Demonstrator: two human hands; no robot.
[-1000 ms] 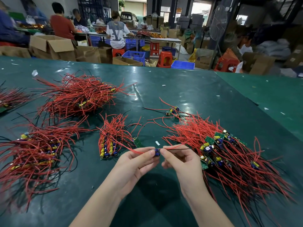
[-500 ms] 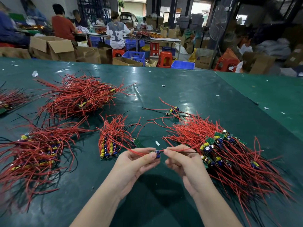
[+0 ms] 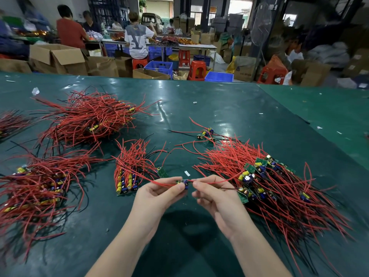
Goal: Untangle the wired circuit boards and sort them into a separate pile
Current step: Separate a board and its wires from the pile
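Still | left hand (image 3: 159,193) pinches board (image 3: 182,183) | right hand (image 3: 215,194) slid nearer

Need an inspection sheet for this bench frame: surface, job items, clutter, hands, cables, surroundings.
Surface: green table cover, glossy, creased.
Job's things: one small circuit board held up between both hands; tangled pile at right; small neat pile left of the hands; bigger piles at near left and far left; a few loose boards behind.
Clutter: white paper scraps scattered on the cover.
Grippers: left hand pinches the board; right hand pinches its wire.
Cables: red leads, some black, on every board.
Surroundings: people at far benches, cardboard boxes, blue crates, red stools.
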